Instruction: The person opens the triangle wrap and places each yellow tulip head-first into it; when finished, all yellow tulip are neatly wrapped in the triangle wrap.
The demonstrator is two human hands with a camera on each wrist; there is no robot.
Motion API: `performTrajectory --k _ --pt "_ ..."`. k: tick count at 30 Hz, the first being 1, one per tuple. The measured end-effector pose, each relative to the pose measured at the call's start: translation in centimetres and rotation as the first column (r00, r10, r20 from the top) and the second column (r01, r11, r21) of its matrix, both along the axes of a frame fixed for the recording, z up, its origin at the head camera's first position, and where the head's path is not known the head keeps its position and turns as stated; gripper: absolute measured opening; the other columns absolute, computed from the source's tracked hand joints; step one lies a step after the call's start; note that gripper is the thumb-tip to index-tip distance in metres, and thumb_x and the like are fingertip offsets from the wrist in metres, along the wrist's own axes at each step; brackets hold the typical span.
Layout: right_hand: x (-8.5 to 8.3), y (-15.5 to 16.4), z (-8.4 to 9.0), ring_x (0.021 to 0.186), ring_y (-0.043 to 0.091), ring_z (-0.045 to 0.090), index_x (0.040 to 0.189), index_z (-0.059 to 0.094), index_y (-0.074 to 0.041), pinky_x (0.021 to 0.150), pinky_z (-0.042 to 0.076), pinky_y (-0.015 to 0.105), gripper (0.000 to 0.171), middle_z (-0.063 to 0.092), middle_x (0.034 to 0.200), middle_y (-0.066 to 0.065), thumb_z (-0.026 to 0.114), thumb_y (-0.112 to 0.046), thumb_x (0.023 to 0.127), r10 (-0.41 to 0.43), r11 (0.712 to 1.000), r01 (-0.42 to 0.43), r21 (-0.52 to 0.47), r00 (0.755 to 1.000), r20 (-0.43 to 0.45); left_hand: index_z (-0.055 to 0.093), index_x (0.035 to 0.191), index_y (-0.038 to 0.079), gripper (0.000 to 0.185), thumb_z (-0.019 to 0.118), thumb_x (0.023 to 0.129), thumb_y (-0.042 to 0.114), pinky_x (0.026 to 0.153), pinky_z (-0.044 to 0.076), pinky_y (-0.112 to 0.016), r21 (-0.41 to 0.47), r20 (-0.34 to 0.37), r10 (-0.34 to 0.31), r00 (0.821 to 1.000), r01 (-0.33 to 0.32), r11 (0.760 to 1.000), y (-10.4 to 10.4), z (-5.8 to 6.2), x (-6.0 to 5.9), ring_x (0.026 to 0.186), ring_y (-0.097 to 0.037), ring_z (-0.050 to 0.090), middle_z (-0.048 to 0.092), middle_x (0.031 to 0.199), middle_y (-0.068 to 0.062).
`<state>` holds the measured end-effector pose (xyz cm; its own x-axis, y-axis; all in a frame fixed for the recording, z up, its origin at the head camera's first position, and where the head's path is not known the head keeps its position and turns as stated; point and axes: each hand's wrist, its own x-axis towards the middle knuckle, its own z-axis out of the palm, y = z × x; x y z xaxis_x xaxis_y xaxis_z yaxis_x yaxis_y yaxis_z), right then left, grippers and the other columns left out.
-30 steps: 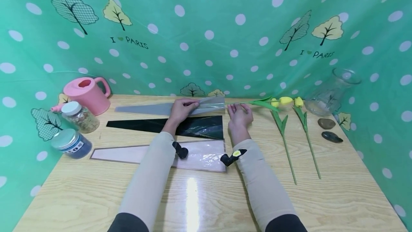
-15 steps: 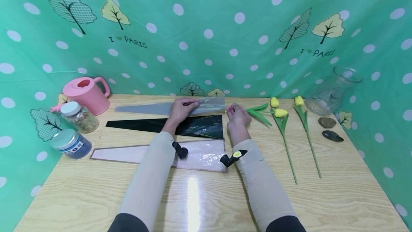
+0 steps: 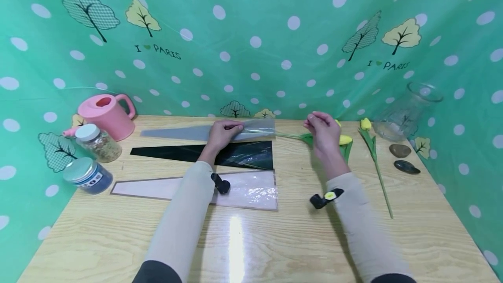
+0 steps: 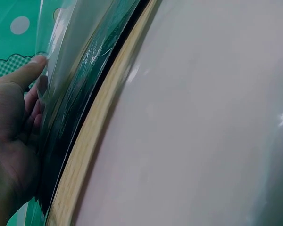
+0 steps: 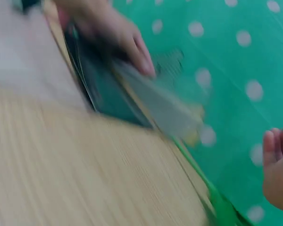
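Note:
My left hand (image 3: 223, 136) pinches a grey, clear-fronted flower sleeve (image 3: 173, 132) at the back of the table. In the left wrist view its thumb (image 4: 30, 70) lies against the film's edge. A yellow tulip lies with its green stem (image 3: 288, 135) running into the sleeve's right-hand mouth; its leaves and yellow bloom (image 3: 346, 139) are outside. Above these leaves my right hand (image 3: 324, 132) is raised, fingers loosely bent and holding nothing. That arm covers most of a second tulip. In the blurred right wrist view, the stem (image 5: 193, 162) shows apart from the right hand (image 5: 279, 174).
A black sleeve (image 3: 245, 155) and a pale pink sleeve (image 3: 243, 191) lie nearer. Another tulip (image 3: 375, 165), a glass vase (image 3: 397, 117) and two stones (image 3: 400, 150) are at right. A pink watering can (image 3: 106, 115) and two jars (image 3: 98, 143) stand at left.
My right hand let go of the tulip stem by the sleeve's mouth and moved up and to the right. The tulip's bloom swung nearer to me. My left hand stayed put.

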<state>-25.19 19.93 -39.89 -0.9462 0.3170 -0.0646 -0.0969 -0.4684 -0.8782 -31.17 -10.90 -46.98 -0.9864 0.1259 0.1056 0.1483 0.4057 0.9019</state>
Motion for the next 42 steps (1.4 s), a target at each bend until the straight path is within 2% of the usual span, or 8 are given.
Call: performTrajectory --k 4,8,12,16,21,30,34,42 --pt "0.3 4.5 -0.1 0.087 0.008 0.070 0.114 0.069 -0.005 0.084 0.060 0.020 0.020 0.071 0.095 -0.005 0.074 -0.008 0.095 0.104 0.914 -0.113 0.391 0.994 0.044 0.080 0.115 0.014 0.022 0.074 0.098 0.027 0.103 0.055 -0.044 -0.012 -0.001 -0.004 1.000 0.004 1.000 0.1 -0.1 -0.1 0.120 -0.026 0.066 0.074 0.124 -0.007" --pt "0.7 8.1 -0.6 0.102 0.002 0.065 0.127 0.066 -0.008 0.086 0.054 0.013 0.035 0.069 0.111 -0.011 0.073 -0.026 0.098 0.170 0.681 -0.183 0.709 0.981 0.090 0.080 0.115 0.015 0.022 0.073 0.098 0.027 0.102 0.055 -0.043 -0.011 0.003 -0.005 1.000 0.005 1.000 0.2 -0.1 0.0 0.120 -0.026 0.065 0.074 0.124 -0.007" --pt "0.9 10.7 -1.1 0.116 0.009 0.061 0.133 0.064 -0.008 0.088 0.051 0.010 0.041 0.067 0.125 0.000 0.069 -0.033 0.101 0.204 0.488 -0.220 0.845 0.970 0.135 0.081 0.114 0.016 0.021 0.073 0.098 0.027 0.101 0.055 -0.044 -0.010 0.007 0.003 1.000 -0.003 1.000 0.2 0.1 0.1 0.120 -0.026 0.065 0.073 0.124 -0.007" --pt "1.0 12.5 -1.5 0.135 0.025 0.053 0.132 0.065 -0.009 0.086 0.048 0.011 0.038 0.059 0.137 0.008 0.067 -0.031 0.102 0.194 0.380 -0.275 0.884 0.957 0.214 0.081 0.115 0.017 0.022 0.073 0.098 0.028 0.102 0.054 -0.044 -0.012 0.008 0.002 1.000 -0.002 1.000 0.2 0.0 0.1 0.121 -0.025 0.065 0.073 0.125 -0.006" --pt "0.6 13.6 -2.4 0.133 0.029 0.053 0.128 0.067 -0.004 0.083 0.050 0.009 0.033 0.059 0.137 0.014 0.069 -0.023 0.101 0.216 0.322 -0.297 0.899 0.947 0.236 0.081 0.114 0.018 0.021 0.073 0.098 0.029 0.103 0.054 -0.044 -0.013 0.015 0.010 1.000 -0.010 1.000 0.1 0.0 0.1 0.122 -0.025 0.064 0.073 0.125 -0.005" --pt "0.0 13.4 -3.7 0.125 0.039 0.059 0.121 0.073 -0.004 0.098 0.051 0.040 0.024 0.068 0.130 0.022 0.070 -0.013 0.099 0.231 0.201 -0.234 0.951 0.955 0.186 0.081 0.114 0.017 0.021 0.073 0.098 0.028 0.103 0.054 -0.044 -0.021 0.021 0.015 1.000 -0.014 1.000 0.1 0.5 0.4 0.121 -0.025 0.065 0.073 0.125 -0.006" --pt "-0.1 13.3 -4.0 0.122 0.039 0.060 0.120 0.073 -0.003 0.093 0.050 0.033 0.023 0.068 0.127 0.022 0.071 -0.010 0.098 0.228 0.175 -0.219 0.960 0.957 0.177 0.081 0.114 0.017 0.021 0.073 0.098 0.028 0.102 0.055 -0.043 -0.027 0.017 0.013 1.000 -0.013 1.000 0.2 0.4 0.3 0.120 -0.025 0.065 0.073 0.125 -0.005" --pt "-0.2 12.8 -4.4 0.121 0.041 0.055 0.112 0.076 -0.001 0.104 0.045 0.057 0.017 0.068 0.125 0.024 0.072 -0.007 0.097 0.234 0.156 -0.201 0.967 0.959 0.161 0.081 0.114 0.016 0.020 0.073 0.098 0.026 0.102 0.055 -0.043 -0.038 0.003 0.014 1.000 -0.014 0.999 0.2 0.1 0.2 0.119 -0.024 0.065 0.074 0.124 -0.006"
